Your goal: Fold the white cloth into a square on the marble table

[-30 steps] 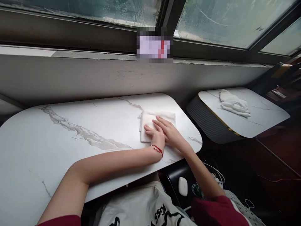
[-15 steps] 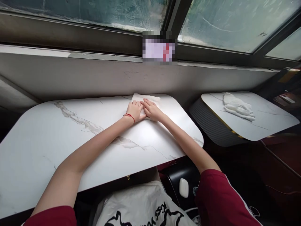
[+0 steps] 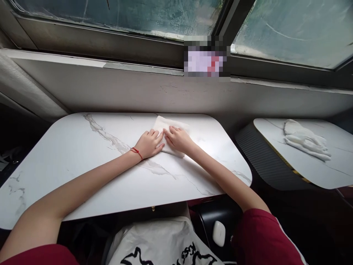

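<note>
A folded white cloth (image 3: 173,123) lies flat on the white marble-patterned table (image 3: 110,184), close to its far edge. On top of the cloth, my right hand (image 3: 178,140) presses down with bent fingers holding it against the surface. My left hand (image 3: 149,143), with a red string bracelet (image 3: 136,151) at the wrist, rests at the cloth's left edge. Its fingers are apart, and the index finger and thumb reach the cloth. The fingertips of both hands nearly meet.
To the right stands a second marble-patterned table (image 3: 275,138) with a crumpled white towel (image 3: 306,140) on it. A wall (image 3: 124,90) and windows rise behind the tables. Below the near edge are a white printed bag (image 3: 160,239) and a small white case (image 3: 218,233).
Both hands and the cloth have slid left and toward me across the table. My left hand has drawn apart from my right, to the cloth's left edge. The view has shifted left.
</note>
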A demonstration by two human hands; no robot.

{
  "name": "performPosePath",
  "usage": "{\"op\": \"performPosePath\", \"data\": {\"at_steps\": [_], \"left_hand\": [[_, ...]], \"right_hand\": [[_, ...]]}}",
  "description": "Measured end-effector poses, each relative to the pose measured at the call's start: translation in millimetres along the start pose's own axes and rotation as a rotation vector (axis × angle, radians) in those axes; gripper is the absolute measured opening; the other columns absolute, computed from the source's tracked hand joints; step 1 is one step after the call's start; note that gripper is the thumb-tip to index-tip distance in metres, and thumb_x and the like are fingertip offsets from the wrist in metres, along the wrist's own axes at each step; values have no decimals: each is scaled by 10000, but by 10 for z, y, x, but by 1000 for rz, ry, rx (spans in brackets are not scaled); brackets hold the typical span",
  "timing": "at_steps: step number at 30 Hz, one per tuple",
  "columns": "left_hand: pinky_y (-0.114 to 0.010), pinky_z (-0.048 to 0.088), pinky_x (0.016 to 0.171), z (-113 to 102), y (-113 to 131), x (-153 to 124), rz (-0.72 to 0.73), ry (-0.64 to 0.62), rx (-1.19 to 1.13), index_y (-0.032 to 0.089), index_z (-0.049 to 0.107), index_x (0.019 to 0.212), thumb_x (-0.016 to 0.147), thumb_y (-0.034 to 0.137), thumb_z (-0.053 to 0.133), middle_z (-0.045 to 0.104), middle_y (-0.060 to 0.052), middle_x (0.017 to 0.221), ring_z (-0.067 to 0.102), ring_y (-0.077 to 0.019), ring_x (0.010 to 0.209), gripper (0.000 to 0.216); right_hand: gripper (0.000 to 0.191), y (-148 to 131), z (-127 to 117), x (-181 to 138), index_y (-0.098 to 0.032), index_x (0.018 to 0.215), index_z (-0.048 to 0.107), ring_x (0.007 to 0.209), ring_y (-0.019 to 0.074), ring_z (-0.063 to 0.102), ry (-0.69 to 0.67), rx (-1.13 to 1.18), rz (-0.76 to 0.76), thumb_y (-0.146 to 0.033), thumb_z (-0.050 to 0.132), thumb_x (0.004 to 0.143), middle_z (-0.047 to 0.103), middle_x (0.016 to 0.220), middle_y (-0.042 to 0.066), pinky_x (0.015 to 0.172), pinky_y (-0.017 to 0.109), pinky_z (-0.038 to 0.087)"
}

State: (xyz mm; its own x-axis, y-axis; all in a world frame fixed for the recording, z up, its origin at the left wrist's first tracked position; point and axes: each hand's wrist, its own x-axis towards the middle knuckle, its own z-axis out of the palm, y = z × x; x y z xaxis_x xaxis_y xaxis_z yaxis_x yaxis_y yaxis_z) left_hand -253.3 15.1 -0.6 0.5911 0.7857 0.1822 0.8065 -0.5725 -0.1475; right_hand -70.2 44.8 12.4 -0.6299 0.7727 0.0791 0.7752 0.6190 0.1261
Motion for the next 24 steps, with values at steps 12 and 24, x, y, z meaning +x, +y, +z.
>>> {"op": "performPosePath", "data": {"at_steps": [12,24], "left_hand": [[-343,456,672,-195,334,-507,78,149,0,96,644,960,920,266,458,630,-110,857,570,-236,803,255],[-339,392,541,-353,730,-769,50,99,206,159,596,716,975,565,363,559,-86,644,498,-212,597,535]], "right_hand": [[269,-522,-335,-359,-122,780,656,488,134,505,-162,-48,-157,-13,426,869,651,612,71,501,273,206],[220,-489,-399,-490,-163,642,612,481,97,268,-133,189,-304,-177,492,825,573,594,14,534,282,203]]}}
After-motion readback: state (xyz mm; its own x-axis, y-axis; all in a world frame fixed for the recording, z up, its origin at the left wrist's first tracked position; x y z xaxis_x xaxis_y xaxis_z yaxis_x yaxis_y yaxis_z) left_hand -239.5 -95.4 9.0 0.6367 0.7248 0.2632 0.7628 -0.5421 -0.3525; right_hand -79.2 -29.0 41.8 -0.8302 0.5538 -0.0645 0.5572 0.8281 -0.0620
